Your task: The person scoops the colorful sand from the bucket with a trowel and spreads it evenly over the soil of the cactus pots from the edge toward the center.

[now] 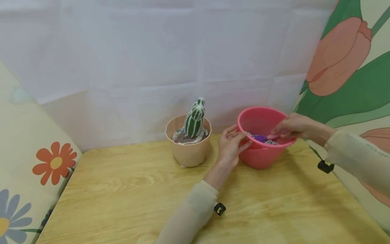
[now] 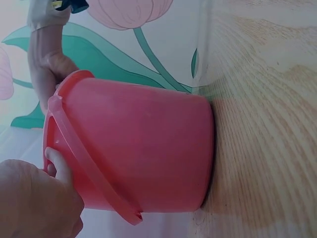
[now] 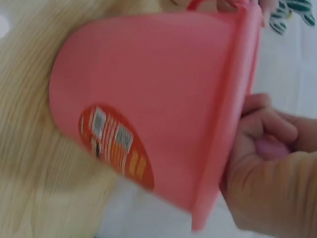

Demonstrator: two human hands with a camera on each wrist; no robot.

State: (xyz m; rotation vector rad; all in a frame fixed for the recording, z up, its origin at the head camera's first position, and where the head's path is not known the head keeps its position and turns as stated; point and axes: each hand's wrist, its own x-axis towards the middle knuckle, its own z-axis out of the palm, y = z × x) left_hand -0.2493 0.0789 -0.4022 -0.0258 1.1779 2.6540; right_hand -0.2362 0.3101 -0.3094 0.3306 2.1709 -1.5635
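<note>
A pink bucket [image 1: 259, 161] stands upright at the right rear of the wooden table. My left hand [image 1: 230, 145] grips its near left rim, thumb on the outer wall in the left wrist view, beside the bucket's handle [image 2: 86, 153]. Over the right rim reaches my right hand [image 1: 294, 125], curled round the pink handle [image 3: 271, 148] of a small shovel. Its purple blade [image 1: 260, 138] lies down inside the bucket, among speckled loose material [image 1: 271, 142]. How deep the blade sits is hidden by the bucket wall.
Left of the bucket, a beige pot [image 1: 189, 154] holds a green and white cactus [image 1: 193, 123] in brown and whitish fill. The wooden table [image 1: 128, 193] meets a white cloth [image 1: 146, 67] behind and flower-patterned panels at both sides.
</note>
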